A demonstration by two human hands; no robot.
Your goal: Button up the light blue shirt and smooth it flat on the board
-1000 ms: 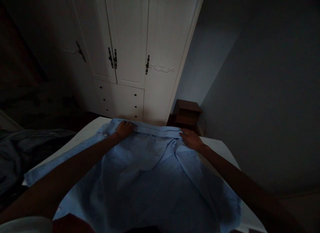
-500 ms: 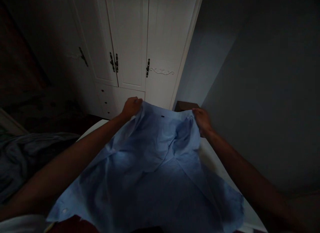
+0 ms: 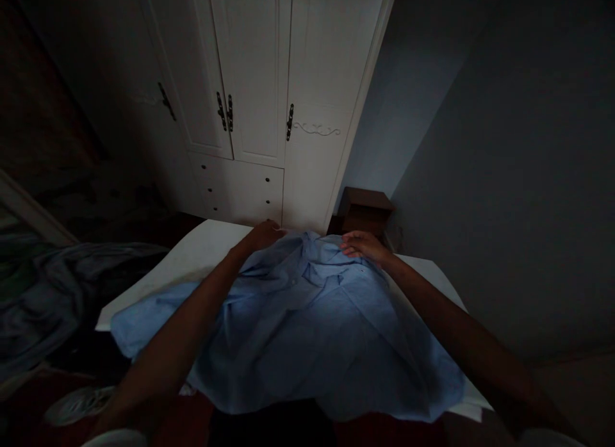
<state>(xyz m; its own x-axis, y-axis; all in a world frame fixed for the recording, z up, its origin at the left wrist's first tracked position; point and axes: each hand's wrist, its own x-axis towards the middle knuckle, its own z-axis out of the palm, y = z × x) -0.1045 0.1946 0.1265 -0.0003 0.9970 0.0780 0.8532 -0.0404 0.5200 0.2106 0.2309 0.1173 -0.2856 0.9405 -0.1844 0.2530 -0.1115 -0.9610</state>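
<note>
A light-blue shirt (image 3: 317,332) lies spread and rumpled over a white table (image 3: 196,255), its lower part hanging past the near edge. At the shirt's far left edge, my left hand (image 3: 265,234) is closed on the cloth, its fingertips dim and partly hidden. My right hand (image 3: 364,244) rests on the bunched cloth near the far end, fingers stretched out and lying over it. Several folds run between the two hands. One sleeve reaches left under my left forearm.
A white wardrobe (image 3: 254,75) with dark handles stands beyond the table. A brown cabinet (image 3: 368,200) is at the far right, beside a grey wall (image 3: 519,178). Dark crumpled cloth (image 3: 62,287) lies at the left, with a shoe (image 3: 79,403) on the red floor below.
Both hands have come down with the shirt, which was held up and stretched by its collar band and now lies on the table. My right hand has loosened its grip.
</note>
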